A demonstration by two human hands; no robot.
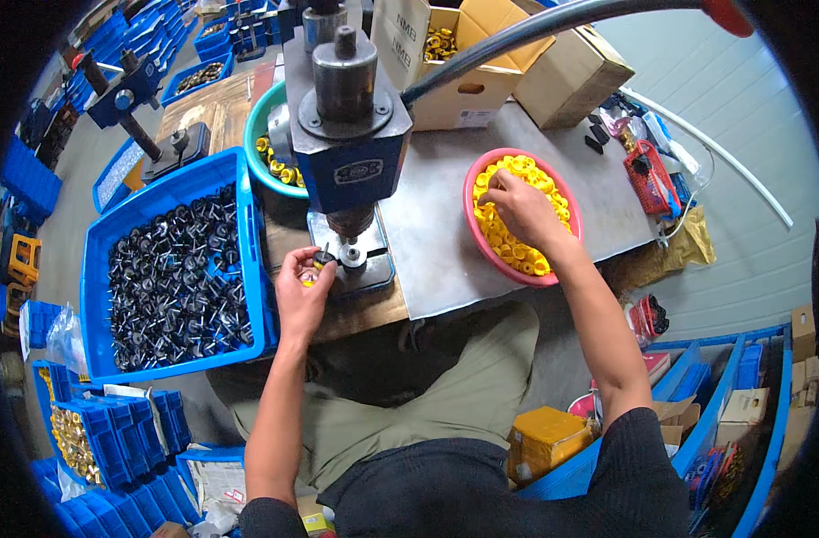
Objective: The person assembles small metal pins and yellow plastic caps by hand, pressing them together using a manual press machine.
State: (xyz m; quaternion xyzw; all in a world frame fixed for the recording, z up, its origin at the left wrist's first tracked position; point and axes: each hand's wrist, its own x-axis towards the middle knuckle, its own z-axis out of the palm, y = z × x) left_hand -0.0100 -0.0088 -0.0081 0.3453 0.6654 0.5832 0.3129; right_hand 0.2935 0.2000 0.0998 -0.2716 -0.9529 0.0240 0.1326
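My left hand is closed round a small black round part with a metal pin, the pin pointing up. Some yellow plastic shows beneath it, between the fingers. It is held just left of the metal fixture on the base of a bench press, under the press head. My right hand reaches into a red basin heaped with small yellow plastic parts. Its fingers are curled down together at the left of the heap. Whatever their tips hold is hidden.
A blue crate full of black pinned parts stands left of the press. Behind it sits a green basin with yellow parts. Cardboard boxes stand at the back. The press's long curved lever spans overhead. A red basket lies far right.
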